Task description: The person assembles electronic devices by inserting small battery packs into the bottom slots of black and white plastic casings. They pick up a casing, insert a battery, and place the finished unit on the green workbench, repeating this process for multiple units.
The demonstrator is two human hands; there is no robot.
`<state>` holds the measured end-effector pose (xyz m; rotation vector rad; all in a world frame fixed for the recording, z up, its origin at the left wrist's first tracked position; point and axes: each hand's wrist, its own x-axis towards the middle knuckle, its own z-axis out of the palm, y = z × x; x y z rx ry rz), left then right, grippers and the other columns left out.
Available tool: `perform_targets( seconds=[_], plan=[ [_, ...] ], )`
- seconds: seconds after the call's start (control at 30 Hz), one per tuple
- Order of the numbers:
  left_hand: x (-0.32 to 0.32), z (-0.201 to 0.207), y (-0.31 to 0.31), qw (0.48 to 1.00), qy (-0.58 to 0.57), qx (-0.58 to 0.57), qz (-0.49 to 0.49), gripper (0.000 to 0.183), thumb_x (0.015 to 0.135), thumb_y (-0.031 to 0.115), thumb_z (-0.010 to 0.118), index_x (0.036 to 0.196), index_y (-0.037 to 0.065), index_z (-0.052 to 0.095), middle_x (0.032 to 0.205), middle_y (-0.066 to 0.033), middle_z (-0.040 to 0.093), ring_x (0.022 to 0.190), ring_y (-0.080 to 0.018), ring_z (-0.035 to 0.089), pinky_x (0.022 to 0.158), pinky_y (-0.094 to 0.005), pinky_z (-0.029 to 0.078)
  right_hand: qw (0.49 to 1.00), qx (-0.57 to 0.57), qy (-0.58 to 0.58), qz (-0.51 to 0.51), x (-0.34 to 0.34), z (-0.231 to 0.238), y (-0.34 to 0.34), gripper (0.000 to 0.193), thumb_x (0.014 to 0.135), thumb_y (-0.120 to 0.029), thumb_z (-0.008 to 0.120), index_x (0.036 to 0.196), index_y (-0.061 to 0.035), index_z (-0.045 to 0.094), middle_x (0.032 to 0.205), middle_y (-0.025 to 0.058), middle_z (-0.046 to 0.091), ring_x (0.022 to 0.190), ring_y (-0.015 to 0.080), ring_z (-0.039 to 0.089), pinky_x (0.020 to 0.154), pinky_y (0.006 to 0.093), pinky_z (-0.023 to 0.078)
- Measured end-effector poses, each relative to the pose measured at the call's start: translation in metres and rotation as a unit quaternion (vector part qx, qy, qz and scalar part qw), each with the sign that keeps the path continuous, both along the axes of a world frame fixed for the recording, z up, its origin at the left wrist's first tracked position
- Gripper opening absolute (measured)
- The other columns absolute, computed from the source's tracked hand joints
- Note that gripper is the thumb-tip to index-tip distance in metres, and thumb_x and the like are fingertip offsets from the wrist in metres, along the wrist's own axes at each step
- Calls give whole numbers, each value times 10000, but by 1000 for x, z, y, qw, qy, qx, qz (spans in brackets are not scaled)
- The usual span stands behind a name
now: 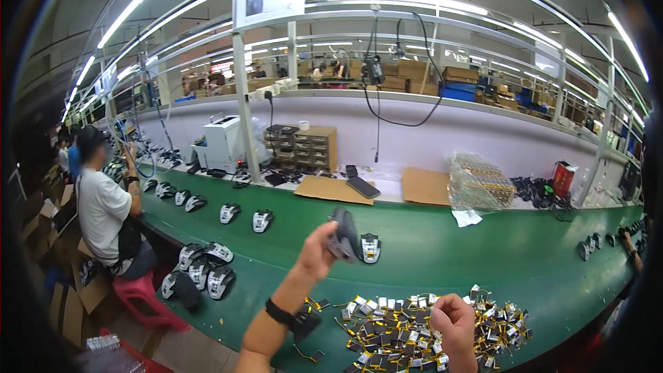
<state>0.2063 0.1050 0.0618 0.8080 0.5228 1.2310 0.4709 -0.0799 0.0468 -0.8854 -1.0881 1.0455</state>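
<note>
My left hand (319,252) is raised over the green bench, its fingers closed round a dark grey, mouse-shaped plastic housing (343,236). Just beyond it a housing with a pale inside (371,249) lies on the bench. My right hand (454,324) is curled closed above a loose pile of small battery packs (394,335) with thin wires. Whether anything is pinched in its fingers is hidden. Beside my left wrist, partly covered by it, lies a dark plastic piece (305,324).
Several mouse-shaped housings (198,273) are grouped at the left, with more spaced out along the bench. Cardboard sheets (324,190), a phone-like slab (362,188) and a plastic-wrapped stack (481,181) lie along the back. A co-worker (103,200) sits at left; another person's hand (627,240) shows at far right.
</note>
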Motion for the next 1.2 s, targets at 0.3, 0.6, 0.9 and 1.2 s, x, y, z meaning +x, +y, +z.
perform_targets(
  seconds=[0.3,0.6,0.9,1.2],
  plan=[
    [67,34,-79,979,-67,157,111,386,947,342,603,1168,34,531,1017,-119,663,988,-267,671,877,-393,550,995,100,-8,-3,-48,44,29,80,850,4,657,895,13,593,724,-16,603,597,6,508,524,166,380],
    [84,44,-91,975,-165,135,-52,578,882,285,599,1381,65,409,1417,-198,447,1312,-360,458,1080,-491,399,997,66,-15,-42,-52,45,49,123,850,-27,669,850,-12,547,702,-12,590,583,14,507,516,171,380],
    [82,37,-76,958,-118,238,-105,701,785,68,692,1402,22,361,1451,-238,394,1321,-310,450,1106,-447,361,996,75,-3,-58,-35,50,56,122,851,-20,652,835,-21,531,709,-23,553,595,4,460,522,168,334],
    [90,28,-73,959,-45,271,-73,758,771,63,704,1418,69,310,1422,-245,422,1287,-297,478,1080,-429,392,990,29,-71,-115,-30,50,65,135,827,-4,663,780,-26,538,653,-55,544,559,-33,393,486,150,270]
  ],
)
